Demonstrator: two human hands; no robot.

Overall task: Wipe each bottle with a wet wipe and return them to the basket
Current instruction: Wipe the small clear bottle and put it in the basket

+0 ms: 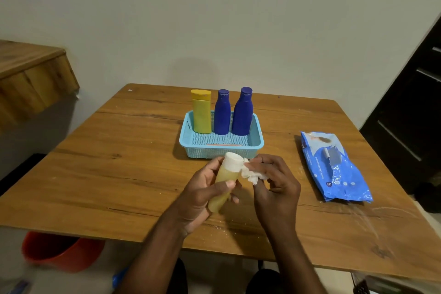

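Wipe meets the cap from the right
The left hand (202,188) grips the pale bottle (224,184), its long axis tilted up toward the basket (259,143); the right hand (274,181) pinches the wet wipe (250,173) against the cap

tabletop (133,150): wood-grain surface showing dark knots and cracks, a dull sheen, pale specks and smears lying near the front edge.
basket (198,150): light blue plastic, perforated mesh walls and floor, matt.
yellow bottle (201,112): opaque plastic, smooth, looking matt.
two blue bottles (232,114): smooth plastic, catching a slight shine.
held bottle (223,184): translucent yellowish plastic, white cap.
wet wipe (250,173): white soft cloth, lying crumpled.
wipes pack (334,167): blue plastic film, glossy, crinkling.
bucket (59,250): red, looking like plastic.
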